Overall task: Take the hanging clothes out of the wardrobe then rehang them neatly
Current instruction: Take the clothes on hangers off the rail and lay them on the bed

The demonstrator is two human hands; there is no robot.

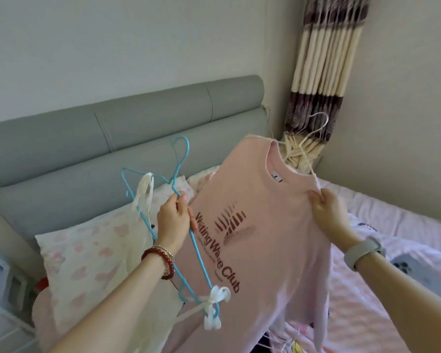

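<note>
A pink T-shirt with dark red print hangs in the air over the bed, on a white wire hanger whose hook sticks out past the collar. My right hand pinches the shirt's shoulder by the collar. My left hand grips a blue wire hanger just below its hook, left of the shirt. White cloth strips are knotted to both ends of the blue hanger. More garments on hangers lie heaped at the bottom, mostly hidden by the shirt.
A bed with a pink patterned sheet fills the lower right. A heart-print pillow leans on the grey padded headboard. A striped curtain hangs in the corner. White furniture stands at the far left.
</note>
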